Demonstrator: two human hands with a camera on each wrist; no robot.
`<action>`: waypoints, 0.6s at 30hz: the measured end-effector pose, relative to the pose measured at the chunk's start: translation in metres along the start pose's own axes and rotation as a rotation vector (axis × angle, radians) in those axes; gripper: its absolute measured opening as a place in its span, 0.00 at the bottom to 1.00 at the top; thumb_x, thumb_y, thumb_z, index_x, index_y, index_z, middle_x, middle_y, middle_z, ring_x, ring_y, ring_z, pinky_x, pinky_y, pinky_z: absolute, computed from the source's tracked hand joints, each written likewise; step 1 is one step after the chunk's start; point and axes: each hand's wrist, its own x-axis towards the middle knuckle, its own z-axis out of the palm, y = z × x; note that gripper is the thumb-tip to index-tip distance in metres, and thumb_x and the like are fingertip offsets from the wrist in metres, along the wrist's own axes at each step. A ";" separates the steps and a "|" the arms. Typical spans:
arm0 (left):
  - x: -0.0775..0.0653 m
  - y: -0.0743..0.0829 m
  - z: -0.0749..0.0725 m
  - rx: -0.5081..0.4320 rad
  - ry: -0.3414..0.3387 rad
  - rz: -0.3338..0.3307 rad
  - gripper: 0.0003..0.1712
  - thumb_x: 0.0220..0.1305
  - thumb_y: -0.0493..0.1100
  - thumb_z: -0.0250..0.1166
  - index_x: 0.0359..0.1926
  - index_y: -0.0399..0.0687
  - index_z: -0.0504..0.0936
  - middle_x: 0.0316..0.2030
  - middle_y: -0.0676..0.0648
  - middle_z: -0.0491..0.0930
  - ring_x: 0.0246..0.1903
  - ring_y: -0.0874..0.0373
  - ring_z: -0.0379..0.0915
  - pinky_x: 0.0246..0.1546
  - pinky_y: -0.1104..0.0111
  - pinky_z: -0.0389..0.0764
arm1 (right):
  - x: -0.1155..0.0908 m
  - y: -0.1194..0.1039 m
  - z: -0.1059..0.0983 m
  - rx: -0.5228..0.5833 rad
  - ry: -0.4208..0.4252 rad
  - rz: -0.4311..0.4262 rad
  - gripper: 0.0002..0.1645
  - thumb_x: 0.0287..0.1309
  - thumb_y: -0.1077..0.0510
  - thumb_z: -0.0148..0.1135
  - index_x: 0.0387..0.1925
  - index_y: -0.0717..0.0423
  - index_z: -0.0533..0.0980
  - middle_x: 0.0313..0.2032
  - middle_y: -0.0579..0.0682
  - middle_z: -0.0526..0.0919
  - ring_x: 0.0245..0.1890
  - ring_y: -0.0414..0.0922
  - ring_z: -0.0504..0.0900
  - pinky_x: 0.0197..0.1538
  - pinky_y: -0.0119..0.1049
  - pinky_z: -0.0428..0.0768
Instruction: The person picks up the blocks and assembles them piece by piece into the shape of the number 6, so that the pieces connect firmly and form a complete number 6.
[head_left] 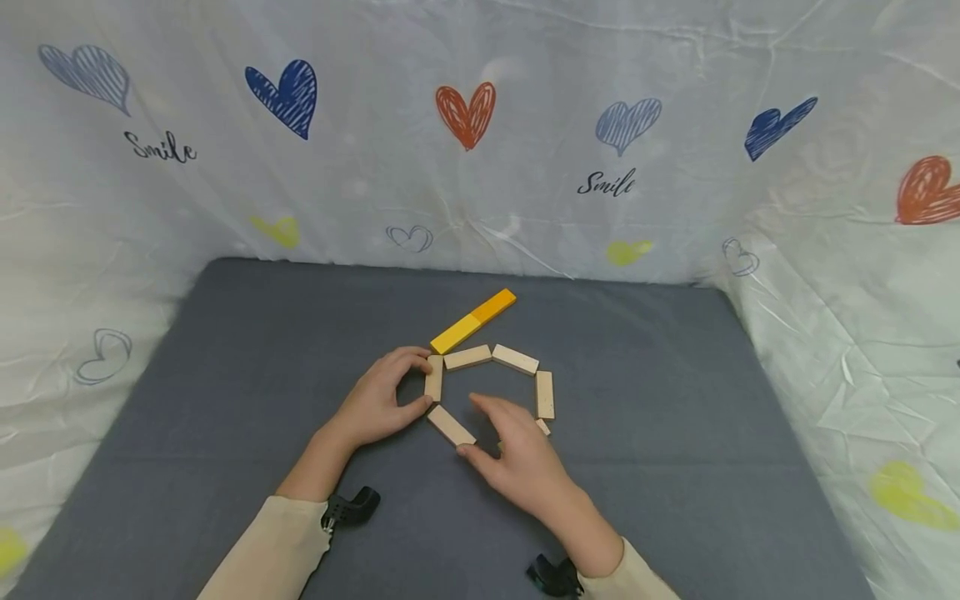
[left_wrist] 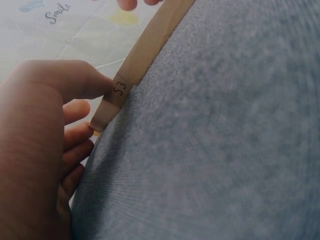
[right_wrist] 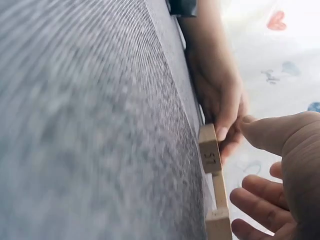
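Note:
Several plain wooden blocks lie in a ring on the grey cloth. My left hand [head_left: 378, 402] pinches the upright-lying block [head_left: 434, 380] on the ring's left side, thumb at its near end and fingertips at its far end. Close by is a slanted block [head_left: 450, 426]; its near right end lies by the thumb of my right hand [head_left: 525, 457]. That hand hovers over the ring's near side with fingers spread, partly hiding blocks beneath. In the right wrist view, a block [right_wrist: 210, 154] with dark marks stands apart from the right fingers.
Two yellow-orange blocks [head_left: 473, 322] lie end to end beyond the ring. More plain blocks form its far side [head_left: 468, 357] and right side [head_left: 545, 395]. The grey cloth [head_left: 660, 467] meets a white curtain [head_left: 540, 200] printed with hearts.

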 end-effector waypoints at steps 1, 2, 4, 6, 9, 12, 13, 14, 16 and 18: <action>0.000 0.000 0.000 0.000 0.000 0.001 0.23 0.67 0.44 0.79 0.60 0.52 0.82 0.72 0.46 0.75 0.74 0.42 0.70 0.74 0.40 0.70 | 0.002 -0.001 0.001 0.002 -0.009 0.002 0.44 0.63 0.47 0.83 0.75 0.55 0.75 0.64 0.50 0.85 0.63 0.48 0.84 0.65 0.49 0.84; 0.000 0.000 0.000 0.000 -0.001 0.001 0.23 0.67 0.44 0.79 0.60 0.52 0.82 0.72 0.46 0.75 0.74 0.42 0.70 0.74 0.40 0.70 | 0.003 -0.002 0.003 0.007 -0.018 0.003 0.44 0.63 0.47 0.83 0.75 0.55 0.75 0.64 0.50 0.85 0.61 0.47 0.84 0.63 0.49 0.84; 0.000 0.000 -0.001 -0.003 -0.001 -0.001 0.23 0.67 0.44 0.79 0.60 0.52 0.82 0.72 0.46 0.75 0.74 0.42 0.70 0.74 0.40 0.69 | 0.006 -0.002 0.005 0.011 -0.034 0.001 0.44 0.63 0.47 0.83 0.75 0.55 0.75 0.63 0.51 0.85 0.57 0.46 0.85 0.60 0.47 0.86; 0.000 0.001 -0.001 -0.006 -0.002 -0.004 0.23 0.67 0.44 0.79 0.60 0.52 0.82 0.72 0.46 0.75 0.74 0.42 0.69 0.74 0.40 0.69 | 0.008 -0.003 0.008 0.013 -0.048 -0.003 0.45 0.63 0.48 0.83 0.76 0.56 0.74 0.62 0.51 0.86 0.55 0.44 0.86 0.58 0.46 0.86; 0.000 0.001 0.000 -0.010 -0.003 -0.007 0.23 0.67 0.44 0.79 0.60 0.52 0.82 0.73 0.46 0.75 0.74 0.42 0.69 0.74 0.40 0.69 | 0.010 -0.005 0.011 0.015 -0.068 -0.007 0.45 0.64 0.49 0.82 0.76 0.56 0.73 0.59 0.50 0.87 0.52 0.43 0.86 0.55 0.45 0.87; -0.001 0.001 0.000 -0.009 -0.003 -0.008 0.23 0.67 0.44 0.79 0.60 0.52 0.82 0.73 0.46 0.75 0.74 0.42 0.69 0.74 0.40 0.69 | 0.011 -0.006 0.013 0.007 -0.077 -0.008 0.45 0.64 0.50 0.82 0.76 0.56 0.73 0.56 0.48 0.87 0.50 0.42 0.86 0.54 0.44 0.86; -0.001 0.001 0.000 -0.008 -0.003 -0.009 0.23 0.67 0.44 0.79 0.60 0.52 0.82 0.73 0.46 0.75 0.75 0.42 0.69 0.74 0.40 0.69 | 0.011 -0.007 0.013 0.003 -0.077 -0.006 0.44 0.64 0.50 0.82 0.76 0.56 0.73 0.55 0.47 0.87 0.49 0.42 0.86 0.54 0.44 0.86; -0.001 0.001 0.000 -0.008 -0.003 -0.011 0.23 0.67 0.44 0.79 0.60 0.52 0.82 0.73 0.46 0.75 0.75 0.42 0.69 0.74 0.40 0.69 | 0.011 -0.007 0.014 0.000 -0.077 -0.005 0.44 0.64 0.50 0.82 0.76 0.56 0.73 0.54 0.46 0.87 0.48 0.41 0.86 0.53 0.43 0.86; -0.001 0.001 0.000 -0.007 -0.003 -0.015 0.23 0.67 0.44 0.79 0.60 0.52 0.82 0.73 0.46 0.75 0.75 0.42 0.69 0.74 0.40 0.69 | 0.011 -0.008 0.014 -0.007 -0.073 -0.003 0.43 0.64 0.51 0.82 0.76 0.56 0.74 0.52 0.45 0.87 0.46 0.41 0.86 0.52 0.42 0.86; -0.001 0.001 -0.001 -0.007 -0.004 -0.018 0.23 0.67 0.44 0.79 0.60 0.52 0.82 0.73 0.47 0.75 0.75 0.42 0.69 0.74 0.39 0.68 | 0.012 -0.008 0.015 -0.009 -0.070 0.002 0.43 0.65 0.52 0.81 0.76 0.55 0.74 0.51 0.44 0.87 0.45 0.40 0.85 0.50 0.42 0.86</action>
